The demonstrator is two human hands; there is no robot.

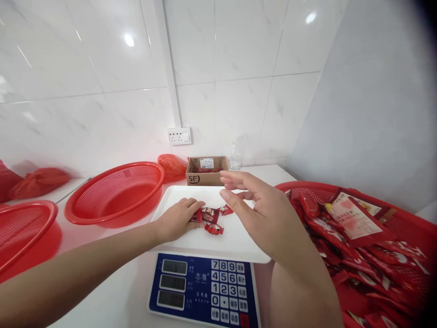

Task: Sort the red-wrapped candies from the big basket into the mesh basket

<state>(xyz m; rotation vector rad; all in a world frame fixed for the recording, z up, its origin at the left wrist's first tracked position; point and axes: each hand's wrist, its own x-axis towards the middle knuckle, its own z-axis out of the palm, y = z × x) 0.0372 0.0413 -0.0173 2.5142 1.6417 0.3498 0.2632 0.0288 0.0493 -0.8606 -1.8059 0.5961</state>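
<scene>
Several red wrapped candies (214, 229) lie together on the white tray (235, 243) of a blue electronic scale (205, 291). My left hand (179, 219) rests at the left side of this small pile, fingers stretched out and touching the wrappers. A dark red packet (210, 214) with white characters sits in the middle of the pile, partly covered by those fingertips. Above the right part of the tray hovers my right hand (261, 214), its thumb apart from the curved fingers and nothing visible between them.
At right stands a red basket (297, 186) full of red packages. Two red plastic baskets, one a round colander (114, 193), are on the left. Behind the scale are a small cardboard box (206, 178), a red bag (170, 167) and a clear bottle (235, 156) near the tiled wall.
</scene>
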